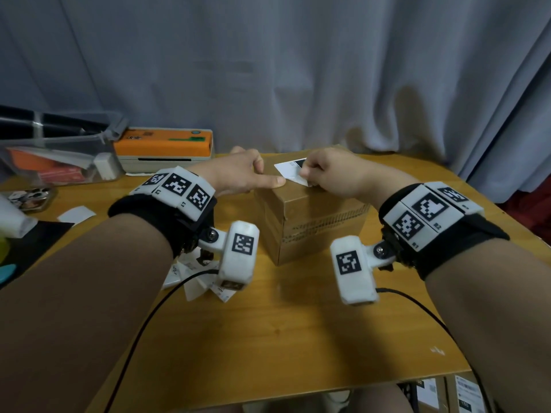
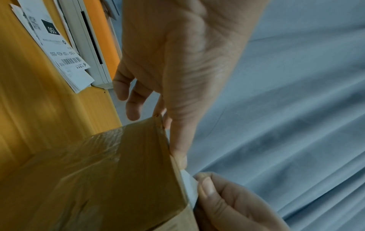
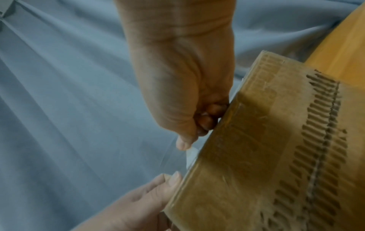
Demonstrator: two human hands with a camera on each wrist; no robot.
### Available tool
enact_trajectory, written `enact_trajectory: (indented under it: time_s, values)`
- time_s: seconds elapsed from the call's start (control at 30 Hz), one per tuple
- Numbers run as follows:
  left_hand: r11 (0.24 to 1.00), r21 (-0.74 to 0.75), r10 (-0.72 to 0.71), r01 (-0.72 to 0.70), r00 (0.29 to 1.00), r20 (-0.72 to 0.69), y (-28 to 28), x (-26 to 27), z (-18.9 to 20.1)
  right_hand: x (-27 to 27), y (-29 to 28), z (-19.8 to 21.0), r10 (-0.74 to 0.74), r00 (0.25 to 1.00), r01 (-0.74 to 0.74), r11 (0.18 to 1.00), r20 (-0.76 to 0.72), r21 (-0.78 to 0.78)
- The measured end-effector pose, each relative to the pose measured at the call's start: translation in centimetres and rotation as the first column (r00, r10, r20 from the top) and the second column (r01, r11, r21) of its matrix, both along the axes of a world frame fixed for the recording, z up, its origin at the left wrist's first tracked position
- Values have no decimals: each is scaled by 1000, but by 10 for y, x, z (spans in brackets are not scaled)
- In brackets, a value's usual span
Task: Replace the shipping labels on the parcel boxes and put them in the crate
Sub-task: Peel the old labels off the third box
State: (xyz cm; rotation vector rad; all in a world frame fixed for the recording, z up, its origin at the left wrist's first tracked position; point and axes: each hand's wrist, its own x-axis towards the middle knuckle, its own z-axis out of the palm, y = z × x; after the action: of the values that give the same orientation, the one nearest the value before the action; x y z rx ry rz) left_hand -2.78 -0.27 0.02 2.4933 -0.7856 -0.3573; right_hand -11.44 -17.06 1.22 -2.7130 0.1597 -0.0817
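Label [image 1: 293, 171] between both hands, atop box [image 1: 310, 222]

Near table [image 1: 298, 329]: open wood, I see passage. Centre: parcel box [image 1: 310, 225] blocks. Far left: label printer [image 1: 167, 150], clear bin [image 1: 56, 156]. Near left: loose labels [image 1: 193, 281].

taped brown parcel box [image 1: 310, 216] upright on table, white shipping label [image 1: 290, 171] half-peeled off its top
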Motion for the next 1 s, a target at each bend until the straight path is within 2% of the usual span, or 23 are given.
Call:
enact_trajectory:
  time_s: [0.13, 0.2, 0.27, 0.33, 0.4, 0.6, 0.8, 1.0]
  values:
    - [1000, 17, 18, -18, 1000, 5, -1, 1, 1, -2, -4, -5, -44, 998, 33, 972, 44, 233]
    - [1000, -4, 25, -25, 1000, 0, -1, 0, 1, -6, -1, -5, -49, 997, 30, 956, 56, 291]
    - [999, -30, 10, -11, 1000, -22, 0, -1, 1, -9, 2, -3, -48, 996, 29, 967, 69, 251]
    - [1000, -13, 1, -1, 999, -35, 0, -2, 3, -10, 9, -2, -47, 996, 36, 989, 79, 143]
    - [1000, 19, 3, -2, 999, -32, 0, -3, 4, -8, 12, -2, -54, 992, 40, 993, 118, 113]
    - [996, 90, -17, 19, 1000, -19, 0, -2, 11, -11, 9, -7, -161, 971, 99, 943, 175, 318]
    - [994, 103, -36, 36, 999, -7, -1, -4, 15, -10, 3, -3, -216, 965, 135, 897, 148, 422]
    - [991, 133, -32, 33, 999, -6, 0, -5, 16, -6, -7, 7, -227, 968, 158, 884, 109, 440]
